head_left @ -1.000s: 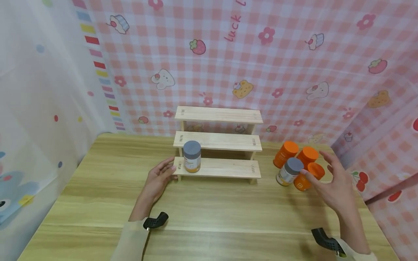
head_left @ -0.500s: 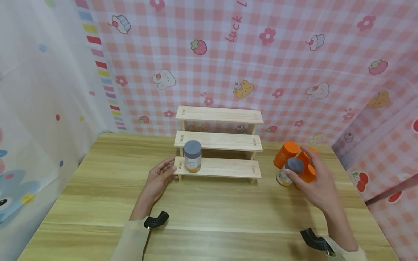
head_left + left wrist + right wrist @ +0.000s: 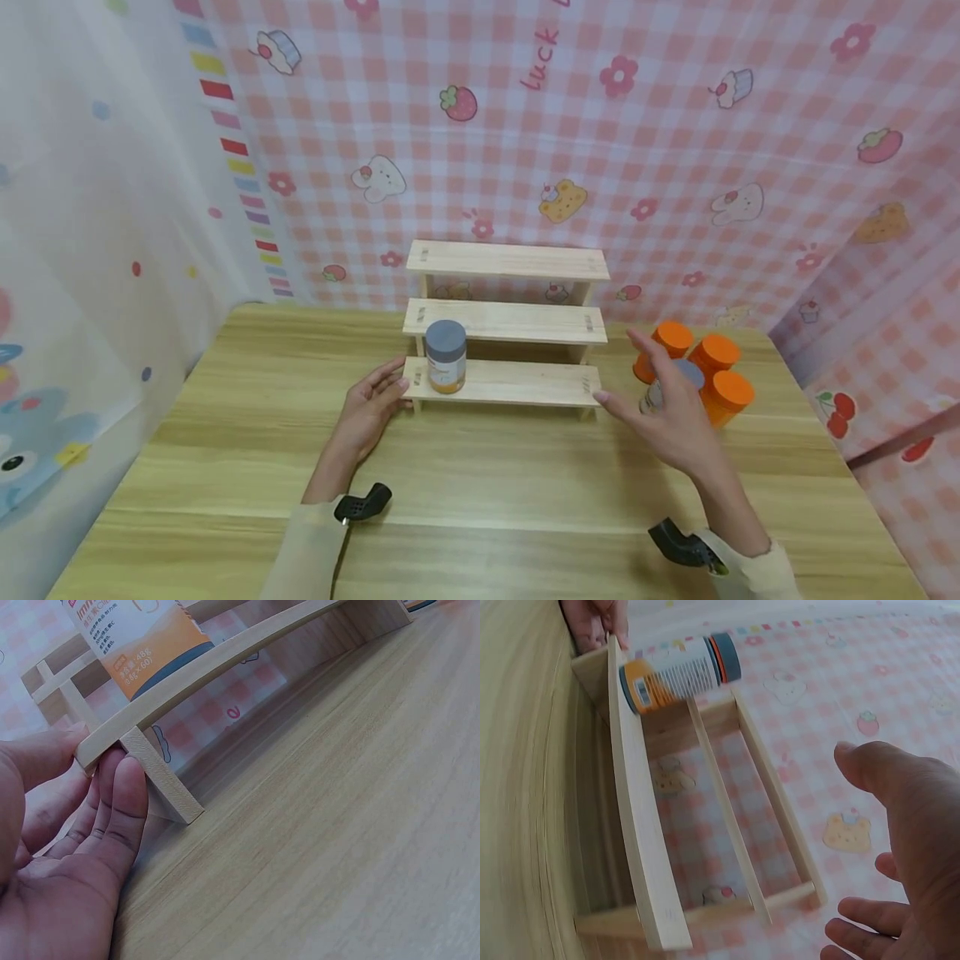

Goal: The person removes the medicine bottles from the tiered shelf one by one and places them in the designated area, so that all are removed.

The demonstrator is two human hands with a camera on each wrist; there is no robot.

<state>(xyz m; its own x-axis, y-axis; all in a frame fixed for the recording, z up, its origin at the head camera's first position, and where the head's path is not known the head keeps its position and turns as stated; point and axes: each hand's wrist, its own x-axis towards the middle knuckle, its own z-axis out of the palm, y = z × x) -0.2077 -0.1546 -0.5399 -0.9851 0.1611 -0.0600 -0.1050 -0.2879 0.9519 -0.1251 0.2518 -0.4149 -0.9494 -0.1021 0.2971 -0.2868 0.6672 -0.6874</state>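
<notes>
A three-tier wooden step shelf point(image 3: 517, 383) stands on the table. One grey-lidded supplement bottle point(image 3: 446, 367) sits upright on the left of its lowest step. My left hand point(image 3: 367, 417) pinches that step's left end, thumb above and fingers beneath, as the left wrist view shows on the board point(image 3: 225, 660). Spread and holding nothing, my right hand point(image 3: 675, 425) is above the table between the shelf and the bottles on the right. It partly covers a second grey-lidded bottle point(image 3: 691, 372). In the right wrist view the right thumb point(image 3: 874, 769) and fingers are apart.
Several orange bottles point(image 3: 729, 398) cluster on the right of the wooden table point(image 3: 487, 492), around the second grey-lidded one. Pink checked cloth point(image 3: 510, 150) hangs behind the shelf and along the right side. A white patterned cloth point(image 3: 142, 200) hangs at the left.
My right hand has moved left from the far side of the orange bottles, across the cluster, toward the shelf. The bottles stay on the table. My left hand keeps its hold on the shelf.
</notes>
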